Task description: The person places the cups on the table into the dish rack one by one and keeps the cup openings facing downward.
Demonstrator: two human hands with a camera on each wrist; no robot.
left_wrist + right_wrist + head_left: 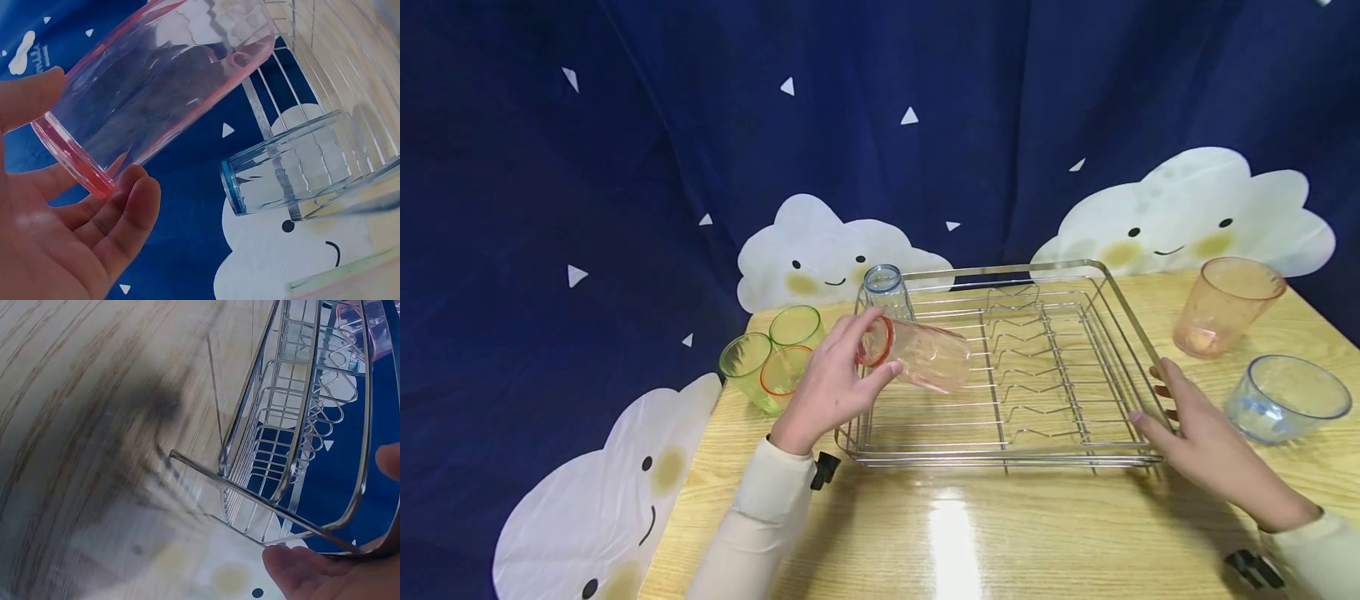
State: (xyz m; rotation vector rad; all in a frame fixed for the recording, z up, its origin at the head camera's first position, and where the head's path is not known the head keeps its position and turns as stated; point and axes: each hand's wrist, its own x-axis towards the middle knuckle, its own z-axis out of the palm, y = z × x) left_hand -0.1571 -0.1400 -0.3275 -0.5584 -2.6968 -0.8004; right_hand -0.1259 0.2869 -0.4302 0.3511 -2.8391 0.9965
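Observation:
My left hand holds a clear pink tumbler by its red-ringed end, thumb on one side and fingers on the other. The tumbler lies tilted over the left part of a wire dish rack, its other end pointing right. Behind it, a clear blue tumbler stands in the rack's back left corner, its blue-ringed end up; the left wrist view shows this blue tumbler close beside the pink one. At the rack's right side, my right hand grips the metal rim, thumb inside and fingers outside.
Two green-rimmed cups and a red-rimmed cup cluster left of the rack. To the right stand a pink cup and a low blue cup. A dark blue curtain with clouds hangs behind the wooden table.

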